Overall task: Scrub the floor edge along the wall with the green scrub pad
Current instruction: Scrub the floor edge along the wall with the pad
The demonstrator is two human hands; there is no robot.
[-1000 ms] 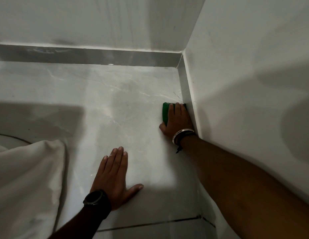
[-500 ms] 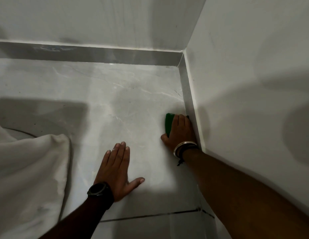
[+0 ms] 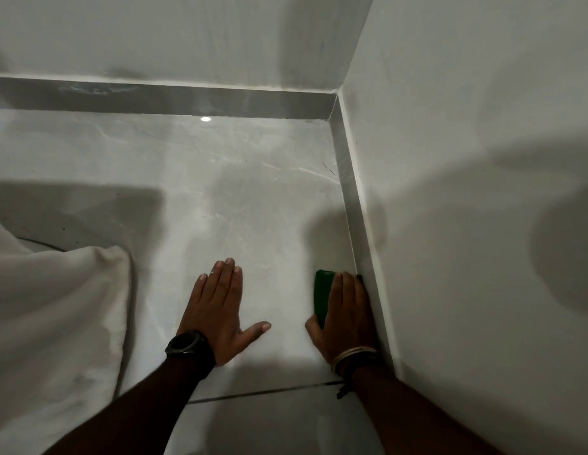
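Note:
The green scrub pad (image 3: 322,292) lies flat on the pale marble floor (image 3: 246,198), right against the grey skirting strip (image 3: 355,218) at the foot of the right wall. My right hand (image 3: 346,313) presses down on the pad with fingers laid over it, so only its left edge shows. My left hand (image 3: 220,307) rests palm-down on the floor to the left, fingers together and thumb spread, holding nothing; a dark watch sits on that wrist.
White cloth (image 3: 53,323) is bunched on the floor at the left. The far wall (image 3: 174,37) and right wall (image 3: 466,192) meet in a corner ahead. A dark grout line (image 3: 260,394) crosses the floor just behind my wrists.
My right hand has drawn the pad back along the right skirting, away from the corner and toward me. My left hand stays planted in the same spot.

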